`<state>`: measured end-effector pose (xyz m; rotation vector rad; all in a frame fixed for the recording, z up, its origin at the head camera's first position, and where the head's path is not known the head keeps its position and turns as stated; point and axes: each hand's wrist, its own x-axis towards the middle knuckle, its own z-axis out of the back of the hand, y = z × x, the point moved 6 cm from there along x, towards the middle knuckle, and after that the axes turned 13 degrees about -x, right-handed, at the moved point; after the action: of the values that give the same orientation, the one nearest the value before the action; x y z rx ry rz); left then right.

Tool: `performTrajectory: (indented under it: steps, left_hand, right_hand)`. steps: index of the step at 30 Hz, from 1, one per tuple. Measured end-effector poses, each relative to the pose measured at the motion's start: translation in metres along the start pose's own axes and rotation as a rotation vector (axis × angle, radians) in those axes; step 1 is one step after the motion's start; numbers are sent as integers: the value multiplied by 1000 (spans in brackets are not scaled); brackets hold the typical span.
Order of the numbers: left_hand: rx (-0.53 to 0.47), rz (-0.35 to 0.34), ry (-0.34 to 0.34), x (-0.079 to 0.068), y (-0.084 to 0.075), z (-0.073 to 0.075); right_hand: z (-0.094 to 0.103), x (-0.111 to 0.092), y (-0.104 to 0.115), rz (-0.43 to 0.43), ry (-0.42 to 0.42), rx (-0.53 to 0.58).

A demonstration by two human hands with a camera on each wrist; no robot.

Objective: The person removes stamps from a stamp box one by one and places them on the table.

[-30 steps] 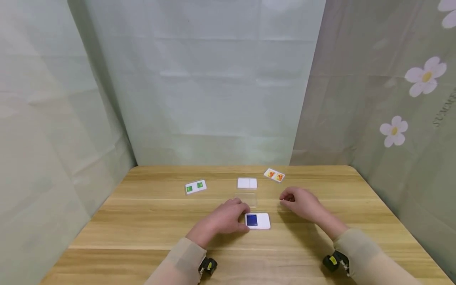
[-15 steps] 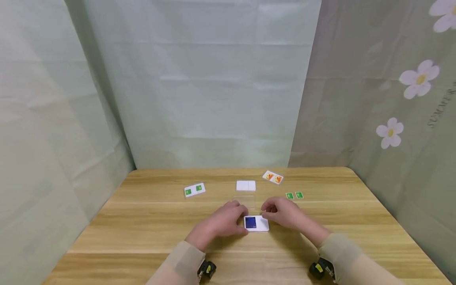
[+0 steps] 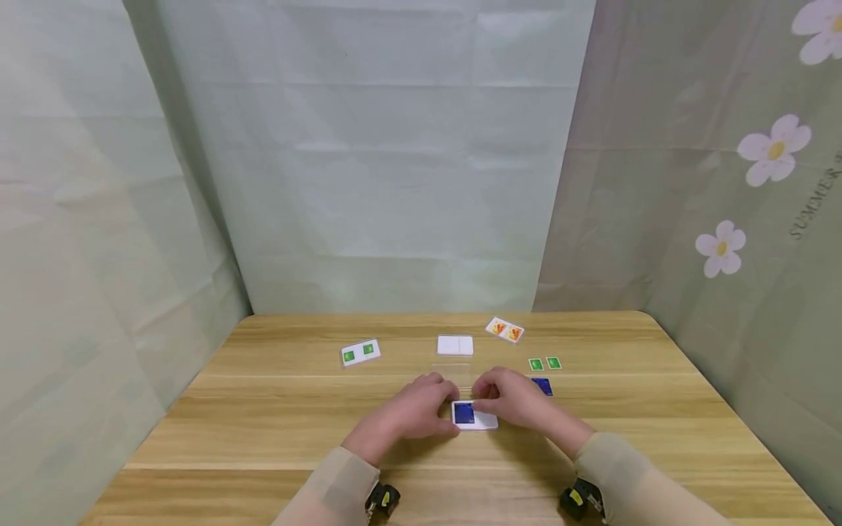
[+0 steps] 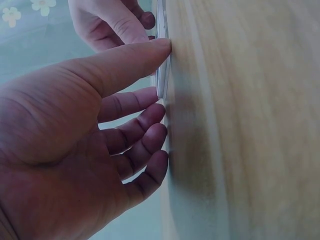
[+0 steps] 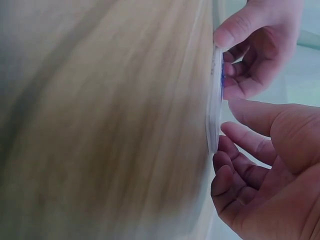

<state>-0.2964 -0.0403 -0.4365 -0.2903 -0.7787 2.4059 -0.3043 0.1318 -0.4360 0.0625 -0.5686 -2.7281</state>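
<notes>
In the head view a flat white card case (image 3: 487, 421) lies at the middle front of the wooden table, a dark blue square (image 3: 463, 413) on its left half. My left hand (image 3: 417, 409) holds the case by its left end, thumb on the near edge and fingers on the far edge. Over the right half is my right hand (image 3: 513, 398), thumb and fingertips at the blue square's right edge. In the right wrist view a gap shows between the right thumb (image 5: 242, 110) and the index finger, with nothing visible in it.
Behind the case lies a clear plastic lid (image 3: 452, 375), then another white case (image 3: 455, 345). Two green squares (image 3: 544, 364) and another blue square (image 3: 542, 386) lie to the right. Farther back are a green-square case (image 3: 360, 353) and an orange-picture case (image 3: 505, 330).
My right hand has moved left from the table's right side to above the case, uncovering the green squares and the loose blue square. The left hand keeps its hold.
</notes>
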Motion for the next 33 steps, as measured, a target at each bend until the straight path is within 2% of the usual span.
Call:
performTrajectory:
  steps: [11,26,33]
  left_hand:
    - [-13,8,5,1,1,0]
    - [-13,-2,1,2,4,-1]
    - [-28,-9,3,1,3,-1]
  right_hand:
    - [-9,8,2,7,17,4]
    - [-11,10,3,-32,45,-2]
    - [-12,9,3,-7,31,3]
